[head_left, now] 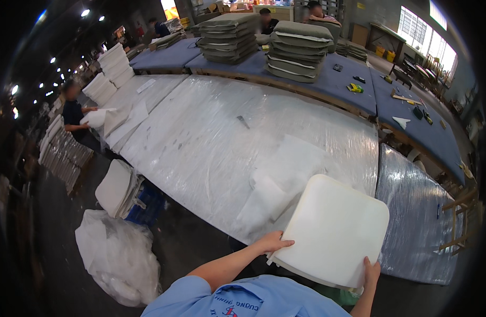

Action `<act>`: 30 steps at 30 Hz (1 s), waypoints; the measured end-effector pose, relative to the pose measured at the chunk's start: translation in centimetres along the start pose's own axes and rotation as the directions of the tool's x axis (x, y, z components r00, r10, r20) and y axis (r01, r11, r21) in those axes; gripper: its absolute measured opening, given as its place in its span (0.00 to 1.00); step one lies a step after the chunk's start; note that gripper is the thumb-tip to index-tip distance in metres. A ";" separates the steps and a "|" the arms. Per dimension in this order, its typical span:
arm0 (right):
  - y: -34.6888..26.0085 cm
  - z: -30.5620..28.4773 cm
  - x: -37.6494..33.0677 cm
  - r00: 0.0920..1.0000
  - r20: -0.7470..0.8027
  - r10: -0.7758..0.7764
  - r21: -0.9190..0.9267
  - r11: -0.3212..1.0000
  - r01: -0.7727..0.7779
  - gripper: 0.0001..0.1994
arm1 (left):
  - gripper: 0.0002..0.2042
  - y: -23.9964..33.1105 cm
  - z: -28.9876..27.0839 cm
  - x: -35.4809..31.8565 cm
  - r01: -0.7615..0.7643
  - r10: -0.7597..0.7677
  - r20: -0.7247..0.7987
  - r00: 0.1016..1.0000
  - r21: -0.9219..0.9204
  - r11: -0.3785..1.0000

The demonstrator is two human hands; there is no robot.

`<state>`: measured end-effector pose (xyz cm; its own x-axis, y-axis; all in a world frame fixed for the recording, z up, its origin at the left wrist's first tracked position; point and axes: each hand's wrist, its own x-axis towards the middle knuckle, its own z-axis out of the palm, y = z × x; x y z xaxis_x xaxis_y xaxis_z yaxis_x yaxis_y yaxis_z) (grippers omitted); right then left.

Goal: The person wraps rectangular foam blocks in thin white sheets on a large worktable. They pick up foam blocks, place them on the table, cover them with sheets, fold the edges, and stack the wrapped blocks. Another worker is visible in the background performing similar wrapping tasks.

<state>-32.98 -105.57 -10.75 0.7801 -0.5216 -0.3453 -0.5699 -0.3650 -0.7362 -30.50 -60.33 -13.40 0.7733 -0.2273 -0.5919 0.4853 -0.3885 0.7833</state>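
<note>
A white foam seat cushion (335, 230) with rounded corners is held between my two hands, tilted over the near edge of the table. My left hand (274, 242) grips its left edge, thumb on top and fingers underneath. At the near right corner, my right hand (371, 270) clasps the edge with the thumb showing on top. Beneath and beyond the cushion, thin white sheet material (285, 169) lies rumpled on the plastic-wrapped table (201, 137). The undersides of both hands are hidden by the cushion.
Stacks of grey-green cushions (298, 53) stand on the blue-covered far table (243, 67). To my left, white pads (116, 187) rest on a blue crate (145, 206) beside a clear plastic bag (116, 256). A co-worker (76, 116) handles white material at the table's left end.
</note>
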 end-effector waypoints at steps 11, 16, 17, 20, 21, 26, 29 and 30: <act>-15.7 -3.4 -9.9 0.967 0.155 -0.202 0.236 0.958 0.163 0.22 | 0.35 -1.6 -5.3 1.6 0.251 0.057 0.430 0.901 -0.624 0.740; -19.6 0.0 -16.7 0.944 0.054 -0.326 0.345 0.893 0.289 0.22 | 0.33 -2.7 -10.2 0.2 0.107 0.139 0.308 0.941 -0.662 0.742; -19.6 1.0 -17.5 0.945 0.034 -0.326 0.352 0.888 0.294 0.21 | 0.31 -3.1 -12.6 0.1 0.128 0.130 0.316 0.940 -0.679 0.723; -18.4 9.0 -16.2 0.949 0.031 -0.313 0.366 0.887 0.281 0.21 | 0.28 -5.6 -19.5 -0.6 -0.050 0.156 0.078 0.985 -0.732 0.679; -18.1 12.5 -15.6 0.951 0.034 -0.307 0.370 0.888 0.273 0.20 | 0.28 -6.7 -22.3 -0.8 -0.080 0.095 -0.019 0.995 -0.713 0.697; -18.3 29.3 -16.3 0.937 0.295 -0.184 0.363 0.929 0.068 0.18 | 0.25 -13.9 -34.1 -7.5 -0.121 -0.119 -0.315 0.942 -0.646 0.753; -17.5 35.5 -18.7 0.898 0.415 -0.145 0.313 0.950 0.009 0.20 | 0.24 -18.2 -36.5 -12.6 -0.112 -0.226 -0.514 0.828 -0.546 0.831; -17.9 37.5 -20.4 0.855 0.499 -0.143 0.384 0.921 -0.069 0.20 | 0.23 -20.2 -37.3 -14.9 -0.060 -0.280 -0.580 0.765 -0.497 0.866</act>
<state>-29.01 -59.45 -12.39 0.8773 -0.0090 -0.4799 -0.4799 -0.0042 -0.8773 -36.65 -15.80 -13.31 0.6925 0.4523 -0.5621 0.5767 0.1210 0.8079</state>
